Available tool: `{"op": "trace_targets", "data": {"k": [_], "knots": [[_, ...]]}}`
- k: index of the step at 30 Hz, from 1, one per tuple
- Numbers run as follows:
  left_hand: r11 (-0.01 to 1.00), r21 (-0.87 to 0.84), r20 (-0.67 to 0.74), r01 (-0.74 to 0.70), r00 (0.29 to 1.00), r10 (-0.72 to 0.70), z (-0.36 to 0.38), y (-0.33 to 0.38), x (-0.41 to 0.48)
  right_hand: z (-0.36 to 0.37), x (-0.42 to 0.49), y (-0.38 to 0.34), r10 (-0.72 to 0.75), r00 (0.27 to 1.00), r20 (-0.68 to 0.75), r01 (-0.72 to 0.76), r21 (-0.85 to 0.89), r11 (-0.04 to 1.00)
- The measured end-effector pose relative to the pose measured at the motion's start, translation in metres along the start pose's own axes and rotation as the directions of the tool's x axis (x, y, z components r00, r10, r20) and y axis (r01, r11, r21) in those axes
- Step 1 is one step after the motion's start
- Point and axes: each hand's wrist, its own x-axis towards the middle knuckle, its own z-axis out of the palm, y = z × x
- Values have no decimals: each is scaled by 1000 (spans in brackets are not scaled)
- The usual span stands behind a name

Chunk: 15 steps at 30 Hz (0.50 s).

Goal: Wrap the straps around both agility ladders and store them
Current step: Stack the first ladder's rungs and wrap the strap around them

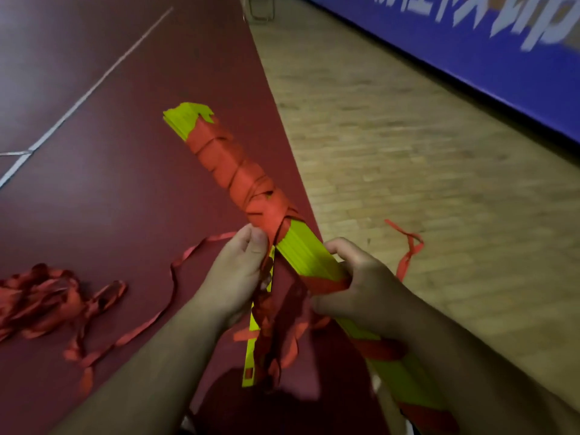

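Sports hall: lined red court floor point(94, 199), blue banner point(470, 42).

- Two bare forearms enter from the bottom edge, one on each side; no sleeves, cuffs or fabric anywhere on them.
- Left hand point(233, 271): no glove, ring or band. Thumbnail short & plain, no polish.
- Right hand point(361, 287): also ungloved, no ring seen; knuckles face the camera.
- Both wrists plain, w/o watch, bracelet or strap.
- No marks or tattoos visible; dim light & some blur hide finer detail.
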Motion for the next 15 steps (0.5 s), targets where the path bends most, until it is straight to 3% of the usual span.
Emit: {"op": "trace_targets", "data": {"k": [2, 4, 5, 8, 12, 15], "knots": [[994, -93, 115, 64, 992, -53, -2, -4, 3, -3, 1, 1, 28, 997, 66, -32, 50, 998], [994, -106, 213, 23, 977, 0, 0, -4, 3, -8, 1, 1, 46, 984, 172, -66, 111, 992], [997, -75, 198, -19, 980, 33, 2, -3, 3, -10, 2, 2, 61, 975, 214, -97, 158, 983], [998, 4, -33, -62, 997, 62, 11, -3, 4, -12, 8, 8, 69, 971, 227, -115, 193, 975], [997, 71, -244, -40, 968, 56, 16, -2, 9, 7, 11, 18, 84, 995, 56, -81, -62, 995], [996, 91, -344, -5, 938, 36, 11, 3, 14, 26, 5, 20, 103, 993, -58, -115, -298, 948]]}}
